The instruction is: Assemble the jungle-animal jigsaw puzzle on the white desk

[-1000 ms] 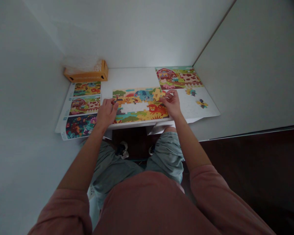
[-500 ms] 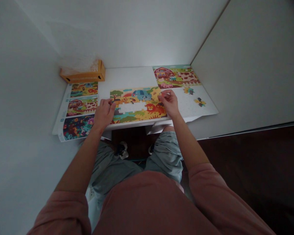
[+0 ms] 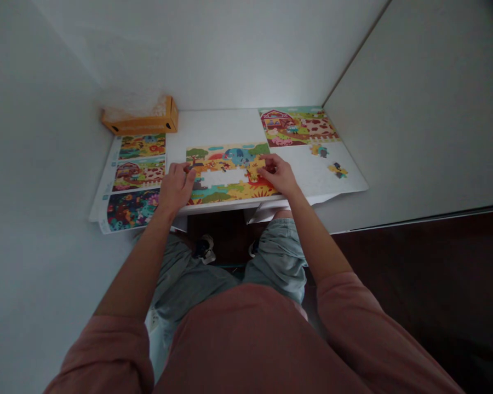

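An animal puzzle (image 3: pixel 217 197) lies on the white table, with a white gap in its middle. My right hand (image 3: pixel 280 174) pinches a yellow puzzle piece (image 3: pixel 254 168) over the puzzle's right part, covering much of the red lion. At the left edge, my left hand (image 3: pixel 177 187) has its thumb and forefinger curled close together; a small dark orange thing shows between them, too small to make out. Loose pieces lie in two small clusters to the right, one upper (image 3: pixel 319 151) and one lower (image 3: pixel 337 170).
A finished-looking farm picture (image 3: pixel 298 127) lies at the back right. On the left is a sheet with three pictures (image 3: pixel 138 175), and behind it stands an orange box (image 3: pixel 143 125) with clear plastic. Walls border the table (image 3: pixel 217 123) at the back and sides.
My right hand has moved left and slightly down, bringing the yellow piece over the lion. My left hand stays at the puzzle's left edge. The view has shifted slightly.
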A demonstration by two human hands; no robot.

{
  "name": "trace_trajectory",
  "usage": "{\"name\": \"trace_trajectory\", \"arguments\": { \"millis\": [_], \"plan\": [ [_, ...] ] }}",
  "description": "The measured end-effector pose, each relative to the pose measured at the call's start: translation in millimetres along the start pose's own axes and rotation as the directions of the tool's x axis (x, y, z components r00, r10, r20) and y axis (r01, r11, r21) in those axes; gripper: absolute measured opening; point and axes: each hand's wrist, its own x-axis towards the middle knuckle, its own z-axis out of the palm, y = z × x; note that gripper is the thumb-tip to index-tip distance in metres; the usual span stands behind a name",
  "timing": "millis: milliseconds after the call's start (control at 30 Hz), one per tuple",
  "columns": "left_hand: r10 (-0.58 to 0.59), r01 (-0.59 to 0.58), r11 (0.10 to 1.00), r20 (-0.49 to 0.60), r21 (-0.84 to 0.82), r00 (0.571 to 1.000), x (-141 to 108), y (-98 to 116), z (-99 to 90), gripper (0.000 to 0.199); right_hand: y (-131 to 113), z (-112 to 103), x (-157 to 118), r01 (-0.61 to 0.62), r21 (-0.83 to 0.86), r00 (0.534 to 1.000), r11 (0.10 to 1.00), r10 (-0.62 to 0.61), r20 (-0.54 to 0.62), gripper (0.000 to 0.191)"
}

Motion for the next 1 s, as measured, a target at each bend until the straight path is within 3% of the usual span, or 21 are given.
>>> {"name": "trace_trajectory", "arguments": {
  "millis": [167, 300, 400, 533, 700, 1000],
  "plan": [
    [-0.017, 0.016, 1.0, 0.024, 0.022, 1.0, -1, -2, -0.6, 0.031, -4, -6, -1, 0.045, -0.293, 0.999, 0.955, -0.047, 0.001, 0.032],
    [-0.014, 0.014, 1.0, 0.032, 0.003, 0.999, -1, -2, -2.0, 0.033, -12, -10, -17, 0.143, -0.409, 0.985, 0.902, -0.09, 0.145, 0.032],
    [-0.023, 0.023, 1.0, 0.047, -0.005, 0.999, -1, -2, -2.0, 0.034, -20, -8, -32, 0.249, -0.438, 0.955, 0.864, -0.143, 0.26, 0.036],
    [-0.045, 0.044, 0.999, 0.072, 0.014, 0.996, -2, -3, -0.8, 0.036, -34, -2, -43, 0.275, -0.475, 0.939, 0.836, -0.126, 0.321, 0.044],
    [-0.068, 0.061, 0.996, 0.105, 0.069, 0.992, -2, -4, -1.1, 0.035, -50, 12, -45, 0.241, -0.519, 0.941, 0.82, -0.067, 0.331, 0.051],
    [-0.036, 0.029, 0.997, 0.09, 0.073, 0.995, -1, -2, -4.1, 0.035, -62, 29, -51, 0.241, -0.562, 0.948, 0.791, -0.066, 0.313, 0.056]
  ]
}}
